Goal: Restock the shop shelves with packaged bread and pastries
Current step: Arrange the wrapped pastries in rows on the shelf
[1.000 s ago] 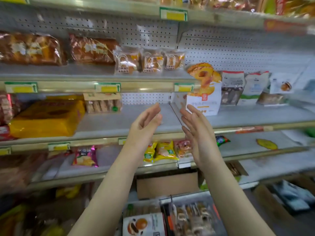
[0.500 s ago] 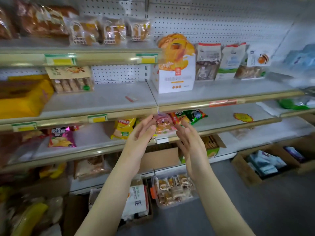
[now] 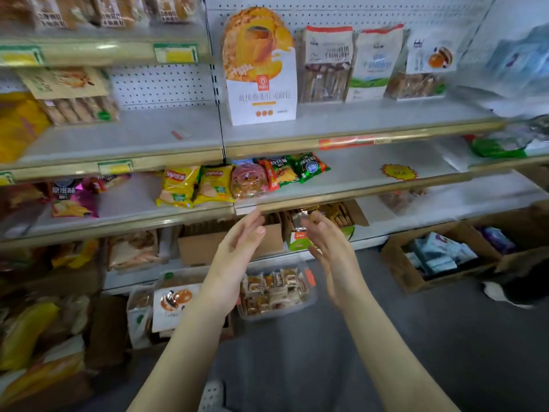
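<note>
At the lower shelf front: fingers (image 3: pixel 252 226) of my left hand (image 3: pixel 234 260) straight, loosely together, holding nothing. Right hand (image 3: pixel 329 257) likewise, empty. Palms face each other, apart. Below them on the floor (image 3: pixel 386 337) sits a clear pastry tray (image 3: pixel 276 292), with a bread bag (image 3: pixel 175 301) just left of it, both untouched. Shelf (image 3: pixel 371 126) above has a bare run beside the white box (image 3: pixel 261 93).

My reading: between placements, going for the next pack. Next move I'd command: lower both hands, take the pastry tray by its two sides, keep it level, lift to the bare shelf.
</note>
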`<state>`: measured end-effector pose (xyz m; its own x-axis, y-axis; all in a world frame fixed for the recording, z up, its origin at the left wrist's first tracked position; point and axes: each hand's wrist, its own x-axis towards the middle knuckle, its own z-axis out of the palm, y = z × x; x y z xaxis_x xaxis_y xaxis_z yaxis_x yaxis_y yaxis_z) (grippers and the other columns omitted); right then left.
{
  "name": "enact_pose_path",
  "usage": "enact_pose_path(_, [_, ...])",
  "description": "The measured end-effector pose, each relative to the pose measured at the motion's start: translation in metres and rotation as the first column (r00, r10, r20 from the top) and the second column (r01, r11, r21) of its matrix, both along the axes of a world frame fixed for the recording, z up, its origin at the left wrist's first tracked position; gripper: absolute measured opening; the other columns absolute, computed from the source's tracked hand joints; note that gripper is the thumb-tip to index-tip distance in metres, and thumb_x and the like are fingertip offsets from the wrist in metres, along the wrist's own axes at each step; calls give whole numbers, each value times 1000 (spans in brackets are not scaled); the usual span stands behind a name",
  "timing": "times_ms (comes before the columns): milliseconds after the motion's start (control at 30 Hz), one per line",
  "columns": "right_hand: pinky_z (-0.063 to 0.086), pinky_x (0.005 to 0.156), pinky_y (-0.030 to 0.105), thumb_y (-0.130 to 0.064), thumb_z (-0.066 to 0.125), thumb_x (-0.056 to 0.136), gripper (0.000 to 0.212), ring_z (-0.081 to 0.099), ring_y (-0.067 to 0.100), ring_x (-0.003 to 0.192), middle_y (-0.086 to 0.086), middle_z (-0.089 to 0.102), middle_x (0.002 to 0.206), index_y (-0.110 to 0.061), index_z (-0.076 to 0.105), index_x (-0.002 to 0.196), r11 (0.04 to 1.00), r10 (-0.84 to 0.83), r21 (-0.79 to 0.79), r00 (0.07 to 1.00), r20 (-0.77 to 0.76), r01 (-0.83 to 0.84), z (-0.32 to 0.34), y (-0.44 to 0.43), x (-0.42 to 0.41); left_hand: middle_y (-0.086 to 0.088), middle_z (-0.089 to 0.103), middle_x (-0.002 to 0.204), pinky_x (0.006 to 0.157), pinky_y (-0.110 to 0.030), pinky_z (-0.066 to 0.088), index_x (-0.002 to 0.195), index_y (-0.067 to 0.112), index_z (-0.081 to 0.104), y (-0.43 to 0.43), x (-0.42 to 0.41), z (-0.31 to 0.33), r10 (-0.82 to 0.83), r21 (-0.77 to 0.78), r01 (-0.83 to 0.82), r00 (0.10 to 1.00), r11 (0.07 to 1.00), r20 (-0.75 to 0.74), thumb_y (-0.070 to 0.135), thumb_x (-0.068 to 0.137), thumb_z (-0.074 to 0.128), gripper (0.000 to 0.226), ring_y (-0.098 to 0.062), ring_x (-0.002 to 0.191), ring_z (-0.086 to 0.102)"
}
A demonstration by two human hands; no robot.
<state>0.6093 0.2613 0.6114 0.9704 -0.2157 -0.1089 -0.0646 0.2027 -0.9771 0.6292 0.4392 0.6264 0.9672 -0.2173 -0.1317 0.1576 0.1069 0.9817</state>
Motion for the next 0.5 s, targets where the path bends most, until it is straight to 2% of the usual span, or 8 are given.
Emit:
enact_pose_path(133, [44, 97, 25, -30, 47, 103, 26, 59, 3, 119, -14, 70, 117, -29, 59, 125, 999, -15, 32, 996, -87, 18, -29, -13, 2, 20, 58, 135, 117, -36, 33, 122, 49, 57, -15, 4, -22, 7, 38, -4, 998, 999, -64, 49, 79, 64, 43, 8, 124, 51])
enact_pose_path(233, [45, 92, 22, -25, 48, 103, 27, 60, 9, 120, -10, 71, 116, -24, 60, 126, 998, -25, 52, 987, -159, 33, -48, -20, 13, 21, 57, 137, 115, -33, 33, 123, 48, 56, -18, 16, -40, -2, 46, 7, 993, 999, -120, 54, 78, 70, 48, 10, 122, 51])
enact_pose_path(300, [44, 95, 24, -33, 55, 98, 30, 59, 12, 120, -9, 71, 118, -25, 60, 127, 998, -31, 38, 980, -198, 40, -57, -25, 26, 20, 54, 140, 115, -35, 31, 128, 47, 54, -20, 30, -55, -6, 58, 16, 987, 998, -163, 57, 79, 71, 53, 3, 128, 48])
enact_pose_path(367, [44, 101, 29, -54, 66, 78, 53, 59, 13, 121, -6, 67, 125, -29, 63, 124, 999, -42, 23, 970, -239, 49, -63, -30, 41, 21, 50, 142, 111, -34, 32, 135, 45, 52, -20, 48, -69, -11, 88, 30, 979, 996, -205, 58, 77, 61, 60, -2, 130, 45])
enact_pose_path(400, [44, 104, 32, -59, 67, 70, 60, 59, 14, 121, -5, 66, 128, -31, 64, 122, 999, -46, 5, 964, -261, 49, -66, -32, 50, 22, 50, 140, 110, -34, 33, 137, 45, 51, -20, 59, -78, -10, 112, 35, 976, 993, -220, 60, 77, 60, 62, -3, 129, 45])
enact_pose_path(433, [43, 106, 35, -58, 68, 71, 58, 59, 15, 122, -4, 64, 130, -32, 64, 122, 999, -49, -18, 959, -280, 46, -71, -33, 60, 24, 50, 137, 111, -36, 33, 136, 46, 52, -19, 69, -85, -6, 130, 37, 973, 991, -230, 64, 77, 61, 62, -3, 129, 45])
enact_pose_path(500, [43, 104, 34, -46, 65, 88, 40, 57, 15, 122, -5, 62, 132, -31, 62, 126, 998, -48, -63, 942, -334, 29, -86, -36, 81, 23, 50, 137, 114, -45, 35, 132, 51, 54, -16, 92, -103, 7, 156, 37, 963, 987, -269, 74, 73, 64, 64, -8, 130, 46])
